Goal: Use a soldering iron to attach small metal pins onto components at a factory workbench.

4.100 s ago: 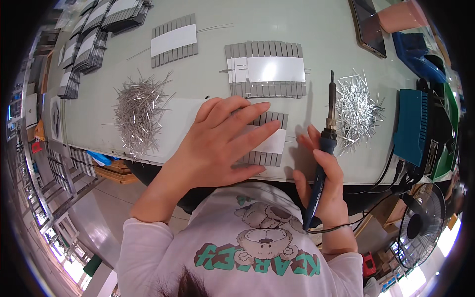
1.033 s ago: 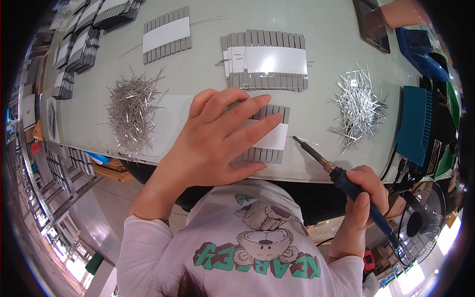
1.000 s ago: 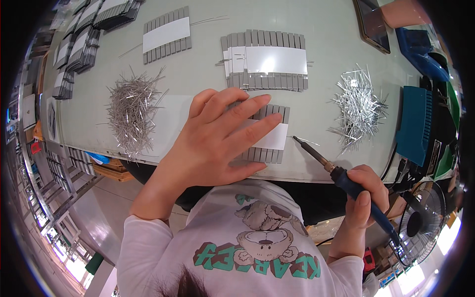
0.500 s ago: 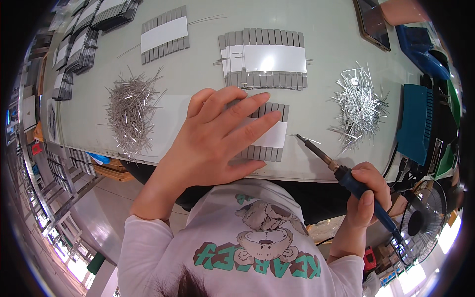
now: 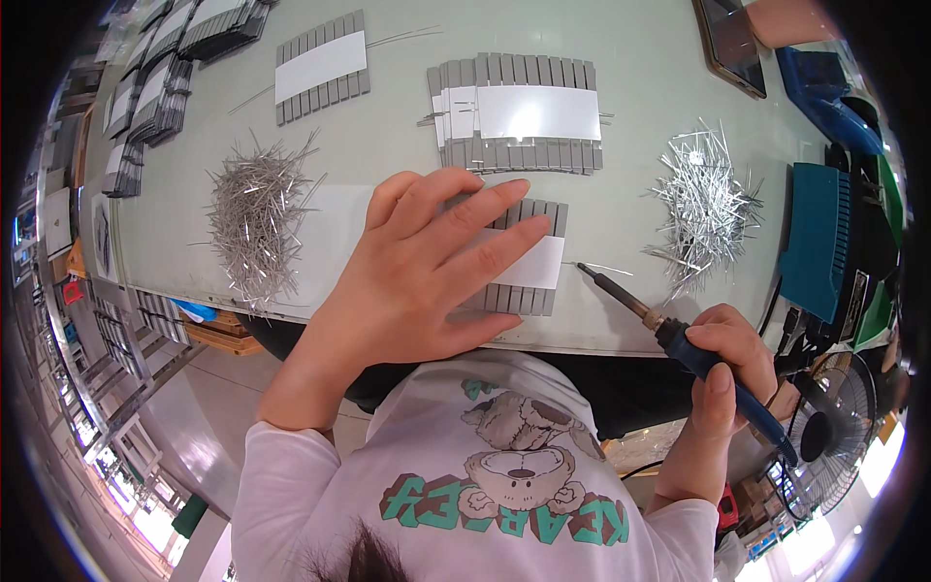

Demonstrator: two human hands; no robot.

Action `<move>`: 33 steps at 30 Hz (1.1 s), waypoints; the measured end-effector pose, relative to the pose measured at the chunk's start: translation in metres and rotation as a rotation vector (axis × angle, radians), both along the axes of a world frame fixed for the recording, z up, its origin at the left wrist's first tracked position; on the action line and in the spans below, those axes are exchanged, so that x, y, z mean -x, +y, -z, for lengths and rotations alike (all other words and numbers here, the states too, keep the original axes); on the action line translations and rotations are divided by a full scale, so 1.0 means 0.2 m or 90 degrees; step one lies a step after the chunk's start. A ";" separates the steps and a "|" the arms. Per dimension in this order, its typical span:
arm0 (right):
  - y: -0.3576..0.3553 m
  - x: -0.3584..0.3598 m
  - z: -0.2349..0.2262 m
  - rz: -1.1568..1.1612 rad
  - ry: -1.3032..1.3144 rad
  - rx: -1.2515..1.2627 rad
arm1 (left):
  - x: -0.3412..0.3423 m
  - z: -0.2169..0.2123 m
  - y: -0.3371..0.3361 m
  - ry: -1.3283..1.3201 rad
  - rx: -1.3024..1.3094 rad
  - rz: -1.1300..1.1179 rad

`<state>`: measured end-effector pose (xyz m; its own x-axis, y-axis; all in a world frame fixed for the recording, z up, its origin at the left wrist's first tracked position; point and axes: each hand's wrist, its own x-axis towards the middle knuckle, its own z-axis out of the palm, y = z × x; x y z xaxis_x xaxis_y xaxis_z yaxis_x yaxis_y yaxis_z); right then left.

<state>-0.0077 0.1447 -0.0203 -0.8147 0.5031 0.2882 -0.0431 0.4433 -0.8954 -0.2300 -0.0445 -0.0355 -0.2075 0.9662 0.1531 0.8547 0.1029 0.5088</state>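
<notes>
My left hand (image 5: 427, 262) lies over a slatted grey piece with a white band (image 5: 531, 260), its fingers spread and pressing on it. Part of that piece is hidden under the palm. A thin wire (image 5: 611, 269) sticks out from its right side. In my right hand (image 5: 729, 364) is a blue-handled soldering iron (image 5: 690, 355), gripped between thumb and fingers. Its dark tip points up and left, at or very near the wire beside the piece. Whether the tip touches the wire I cannot tell.
Beyond my left hand lies a stack of similar grey pieces (image 5: 538, 114); another piece (image 5: 323, 68) with wires is farther left. Loose wire piles sit left (image 5: 257, 221) and right (image 5: 706, 209). A phone (image 5: 732, 47), a teal box (image 5: 815, 241) and a fan (image 5: 824, 432) are at the right.
My right hand has shifted slightly to the right, and the soldering iron's tip has moved a little left along the wire. The left hand stays in place.
</notes>
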 end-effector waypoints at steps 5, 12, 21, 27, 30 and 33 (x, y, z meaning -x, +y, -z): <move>0.02 0.01 0.00 -0.013 0.006 0.008 | 0.00 0.00 0.01 0.006 -0.001 -0.004; 0.03 0.00 0.00 -0.017 0.018 0.017 | 0.00 0.00 0.01 0.007 0.004 -0.003; 0.02 0.00 0.00 -0.007 0.012 0.009 | 0.00 0.01 0.01 0.009 -0.008 0.004; 0.01 0.00 0.00 0.000 0.012 0.027 | 0.00 0.00 0.01 0.015 0.002 0.004; 0.00 0.01 0.00 0.008 0.006 0.020 | 0.00 0.00 0.01 0.017 0.007 0.003; 0.01 0.01 0.00 -0.001 0.009 0.011 | 0.00 0.00 0.01 0.018 0.008 0.000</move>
